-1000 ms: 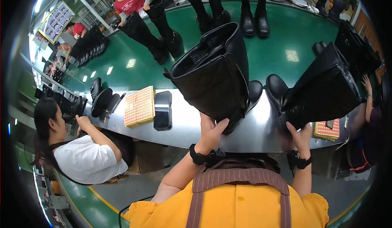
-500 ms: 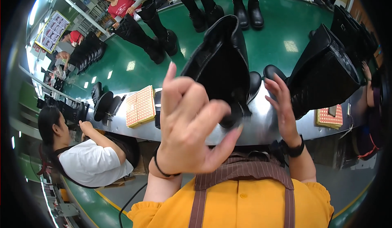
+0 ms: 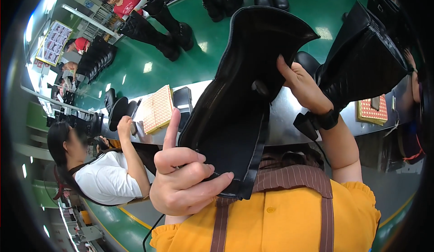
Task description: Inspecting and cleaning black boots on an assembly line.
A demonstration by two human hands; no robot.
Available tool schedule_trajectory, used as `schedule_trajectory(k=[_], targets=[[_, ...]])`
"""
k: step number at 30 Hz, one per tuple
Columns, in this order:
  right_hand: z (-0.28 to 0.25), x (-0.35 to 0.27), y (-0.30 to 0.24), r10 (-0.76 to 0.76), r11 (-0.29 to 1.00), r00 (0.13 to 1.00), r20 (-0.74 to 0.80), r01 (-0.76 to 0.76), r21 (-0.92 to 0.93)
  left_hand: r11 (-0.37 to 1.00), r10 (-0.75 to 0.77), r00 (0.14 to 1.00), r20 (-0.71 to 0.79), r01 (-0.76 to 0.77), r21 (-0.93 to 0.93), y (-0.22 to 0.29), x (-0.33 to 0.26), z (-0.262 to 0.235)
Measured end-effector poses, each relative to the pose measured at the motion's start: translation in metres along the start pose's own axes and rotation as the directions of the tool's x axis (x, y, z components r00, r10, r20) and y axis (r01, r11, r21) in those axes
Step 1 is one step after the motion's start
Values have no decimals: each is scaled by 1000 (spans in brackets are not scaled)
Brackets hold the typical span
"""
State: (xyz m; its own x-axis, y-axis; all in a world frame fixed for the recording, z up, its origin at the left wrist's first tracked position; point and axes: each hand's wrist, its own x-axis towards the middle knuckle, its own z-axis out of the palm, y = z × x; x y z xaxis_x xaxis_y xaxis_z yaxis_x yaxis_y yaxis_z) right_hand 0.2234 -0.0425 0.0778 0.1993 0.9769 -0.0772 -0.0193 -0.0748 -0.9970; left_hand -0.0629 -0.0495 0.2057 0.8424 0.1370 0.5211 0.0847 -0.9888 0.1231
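Note:
A tall black boot (image 3: 235,98) is in front of me, its shaft spread wide so that the dark lining shows. My left hand (image 3: 185,179) is closed on the near left edge of the shaft, with the index finger stretched upward. On the opposite edge, my right hand (image 3: 307,87) grips the shaft, thumb against the inner side. The foot of this boot is hidden behind the shaft. Close beyond my right forearm stands another tall black boot (image 3: 361,58), its toe turned away to the left.
Sheets of round red stickers (image 3: 157,109) lie left on the metal table edge, beside a black tray (image 3: 183,103). Another sticker stack (image 3: 373,109) sits right. More boots (image 3: 169,26) stand on the green table (image 3: 181,71). A co-worker in white (image 3: 106,175) sits at my left.
The boot shaft has tipped toward me and opened out. My left hand has come down onto its near edge, and my right hand has moved in to grip the other edge.

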Motion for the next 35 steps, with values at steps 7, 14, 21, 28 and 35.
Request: schedule_trajectory(k=[7, 14, 21, 28, 35], targets=[[26, 9, 24, -336, 938, 940, 51, 330, 107, 781, -292, 725, -624, 558, 282, 4, 23, 47], [9, -8, 53, -269, 962, 963, 2, 268, 43, 840, -262, 580, -771, 531, 115, -59, -5, 138], [14, -26, 104, 41, 962, 993, 110, -9, -273, 718, -693, 574, -436, 504, -480, -53, -42, 210], [24, -6, 115, 260, 964, 913, 315, -224, -146, 330, -886, 457, -74, 512, -793, -49, -54, 221], [34, -11, 106, 73, 968, 944, 322, -145, 206, 393, -895, 443, -48, 734, -553, -53, -65, 230]])
